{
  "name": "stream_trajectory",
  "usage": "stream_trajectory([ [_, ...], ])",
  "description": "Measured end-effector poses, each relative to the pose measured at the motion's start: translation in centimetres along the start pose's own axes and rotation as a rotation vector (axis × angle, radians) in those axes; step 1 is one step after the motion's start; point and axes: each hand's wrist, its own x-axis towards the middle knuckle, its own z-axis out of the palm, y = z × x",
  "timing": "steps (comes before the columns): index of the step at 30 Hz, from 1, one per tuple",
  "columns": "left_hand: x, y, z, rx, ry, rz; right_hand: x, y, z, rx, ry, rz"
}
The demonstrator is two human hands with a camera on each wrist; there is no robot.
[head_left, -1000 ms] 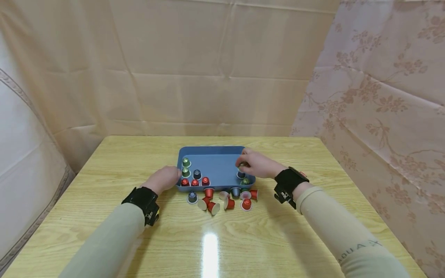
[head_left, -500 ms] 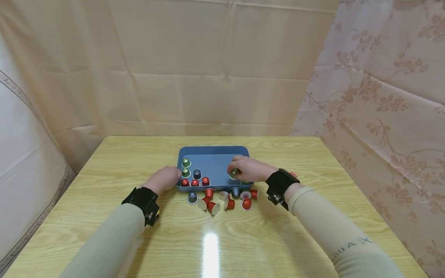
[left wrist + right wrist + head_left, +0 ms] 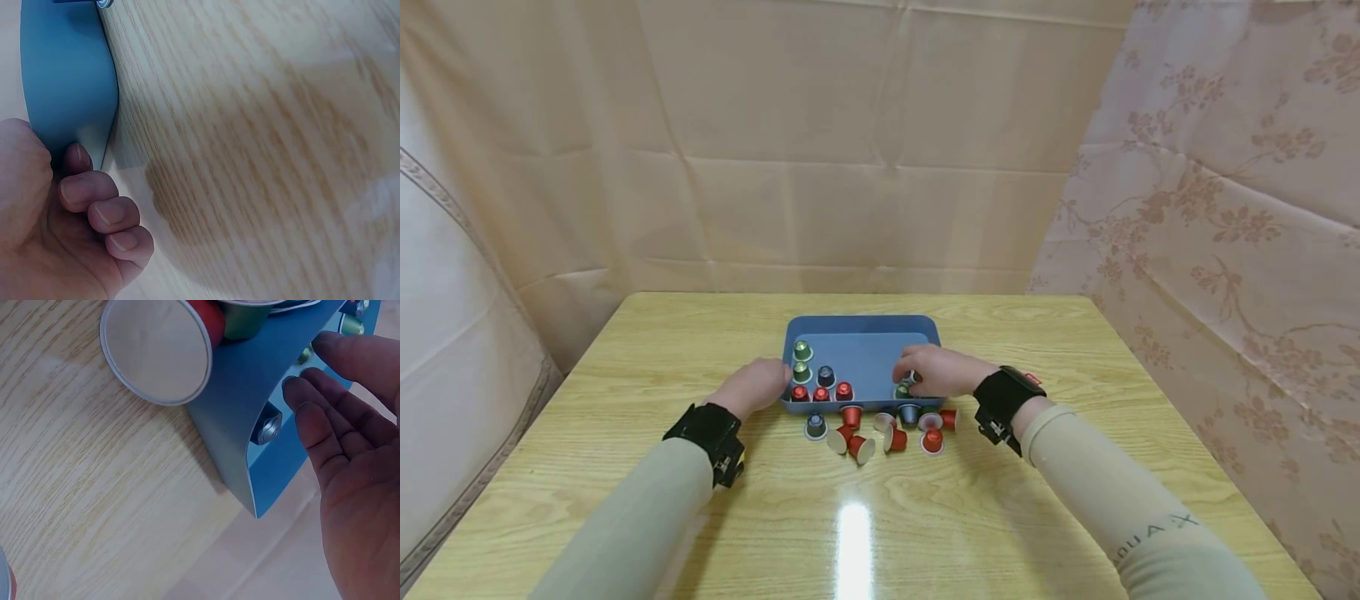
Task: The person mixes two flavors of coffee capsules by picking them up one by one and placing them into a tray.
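Observation:
Along its left end, my left hand (image 3: 758, 386) grips the blue tray (image 3: 865, 323), fingers curled at the corner in the left wrist view (image 3: 75, 75). My right hand (image 3: 943, 371) hovers inside the tray's right part, its fingers slightly bent and parted around a green coffee capsule (image 3: 902, 390). In the right wrist view that green capsule (image 3: 304, 356) shows between thumb and fingertips, apparently not pinched. A dark capsule with a silvery top (image 3: 269, 427) stands closer to the tray corner. At the tray's left stand two green capsules (image 3: 802, 350), a dark one (image 3: 825, 377) and three red ones (image 3: 821, 395).
Several capsules lie loose along the tray's front: a dark blue one (image 3: 816, 427), red ones (image 3: 895, 438) on their sides, a dark grey one (image 3: 908, 415) and an upright red one (image 3: 932, 442). A beige curtain (image 3: 850, 167) hangs behind the wooden table (image 3: 760, 517).
My right hand has carried the green capsule left and toward the tray's front, and the capsule now sits lower, its fingers loosened around it. The left hand has stayed put.

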Motion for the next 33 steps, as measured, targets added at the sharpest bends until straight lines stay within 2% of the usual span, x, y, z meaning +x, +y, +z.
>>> stream_trajectory([
  [8, -0.1, -0.1, 0.1, -0.048, -0.013, -0.031, -0.8, 0.4, -0.7, 0.009, 0.068, 0.008],
  [16, -0.1, 0.0, 0.1, -0.061, -0.02, -0.046, -2.4, 1.4, -1.8, 0.019, 0.12, 0.086],
  [22, 0.0, 0.0, 0.0, -0.049, -0.022, -0.047, -4.2, 3.0, -2.3, 0.008, 0.121, 0.153],
  [26, 0.0, 0.1, 0.0, -0.056, -0.019, -0.038, -5.7, 3.9, -2.6, -0.037, 0.046, 0.263],
  [28, -0.1, 0.2, 0.0, -0.07, -0.023, -0.047, -6.5, 4.0, -2.7, -0.036, -0.025, 0.361],
  [30, -0.1, 0.1, 0.0, -0.066, -0.024, -0.044, -7.2, 4.1, -2.7, -0.014, -0.093, 0.458],
  [33, -0.1, 0.1, 0.1, -0.032, -0.019, -0.025, -8.2, 4.1, -2.4, 0.074, -0.163, 0.6],
])
